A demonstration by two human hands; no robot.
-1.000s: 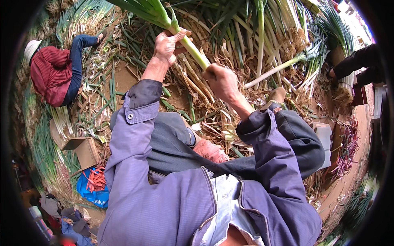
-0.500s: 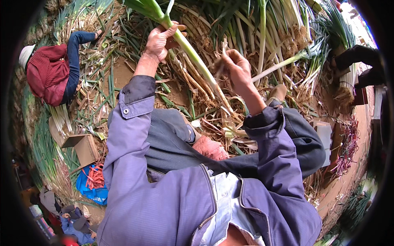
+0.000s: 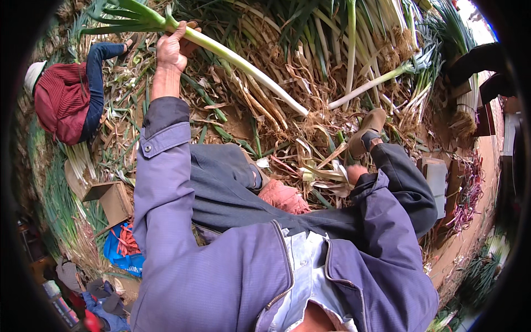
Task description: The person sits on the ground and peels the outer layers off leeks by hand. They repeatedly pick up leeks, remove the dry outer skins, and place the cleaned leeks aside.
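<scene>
Leftward and up shifts the left hand (image 3: 172, 52) since the earlier frame, carrying a green onion (image 3: 249, 68) with it, while the right hand (image 3: 355, 174) drops lower, near the tan shoe (image 3: 367, 128). Beyond them spreads the heap of green onions (image 3: 327, 40), and the held one slants along its near side, leaves to upper left, root end to lower right, with stripped peels (image 3: 324, 177) near the right hand. Left-hand fingers wrap its stalk just below the leaves; whether the right hand is open or gripping anything, I cannot tell.
</scene>
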